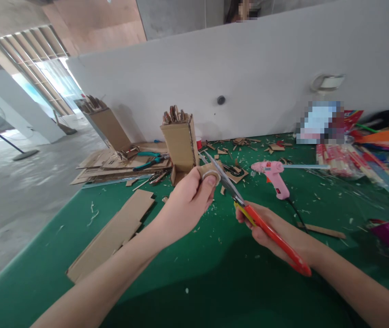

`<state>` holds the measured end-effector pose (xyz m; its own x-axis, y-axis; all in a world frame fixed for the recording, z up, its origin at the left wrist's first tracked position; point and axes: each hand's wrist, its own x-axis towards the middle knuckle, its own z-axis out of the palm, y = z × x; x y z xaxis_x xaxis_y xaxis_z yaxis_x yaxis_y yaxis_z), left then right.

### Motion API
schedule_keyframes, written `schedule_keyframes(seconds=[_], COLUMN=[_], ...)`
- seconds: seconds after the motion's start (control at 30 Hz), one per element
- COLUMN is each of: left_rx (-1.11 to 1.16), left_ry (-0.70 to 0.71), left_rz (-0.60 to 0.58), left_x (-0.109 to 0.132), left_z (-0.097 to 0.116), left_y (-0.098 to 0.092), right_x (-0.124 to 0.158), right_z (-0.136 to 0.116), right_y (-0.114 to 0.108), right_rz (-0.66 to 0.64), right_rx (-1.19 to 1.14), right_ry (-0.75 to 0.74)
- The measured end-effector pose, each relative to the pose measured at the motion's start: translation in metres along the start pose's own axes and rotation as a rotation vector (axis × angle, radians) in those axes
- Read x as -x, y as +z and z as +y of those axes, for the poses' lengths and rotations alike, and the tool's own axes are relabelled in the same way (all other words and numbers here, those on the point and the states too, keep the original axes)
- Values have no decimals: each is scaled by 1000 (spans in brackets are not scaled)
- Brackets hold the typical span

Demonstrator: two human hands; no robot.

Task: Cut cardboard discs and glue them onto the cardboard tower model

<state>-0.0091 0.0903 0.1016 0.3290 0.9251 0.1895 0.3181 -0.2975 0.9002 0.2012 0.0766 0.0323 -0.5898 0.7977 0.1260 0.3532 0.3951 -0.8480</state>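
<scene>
Between the thumb and fingers of my left hand [194, 196] is a small piece of cardboard [211, 172] with a rounded edge. My right hand [266, 228] grips scissors [259, 223] with red and yellow handles. Their blades point up and left, close against the cardboard piece; whether they touch it I cannot tell. Just behind my left hand stands an upright cardboard box [180, 143] with cardboard strips sticking out of its top. A long flat cardboard piece [114, 234] lies on the green table [208, 282] left of my left forearm.
A pink glue gun [273, 175] lies to the right, its cord running toward my right arm. Stacked cardboard sheets [102, 166], teal-handled pliers [148, 160] and a second cardboard box [107, 125] are at left. Packaged sticks [343, 159] sit at far right, and scraps litter the table.
</scene>
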Motion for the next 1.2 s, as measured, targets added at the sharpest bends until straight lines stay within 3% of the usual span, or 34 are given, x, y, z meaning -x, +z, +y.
schedule_keyframes(seconds=[0.27,0.6,0.73,0.87,1.2], left_rx=[-91,227,170,98,-130], left_ry=[-45,6,10,6,39], left_rz=[10,87,59,-21,-47], left_x=[2,-2,-4,-6,-3], left_z=[7,-8,-9,-4,0], left_y=[-3,14,10,0,-10], right_x=[-1,-4,-1,4,-4], right_z=[7,10,4,-6,4], right_y=[2,10,5,-3,2], right_rz=[14,119,28,-12,69], right_rx=[80,104,4,99,203], right_ry=[85,63,66,-43,46])
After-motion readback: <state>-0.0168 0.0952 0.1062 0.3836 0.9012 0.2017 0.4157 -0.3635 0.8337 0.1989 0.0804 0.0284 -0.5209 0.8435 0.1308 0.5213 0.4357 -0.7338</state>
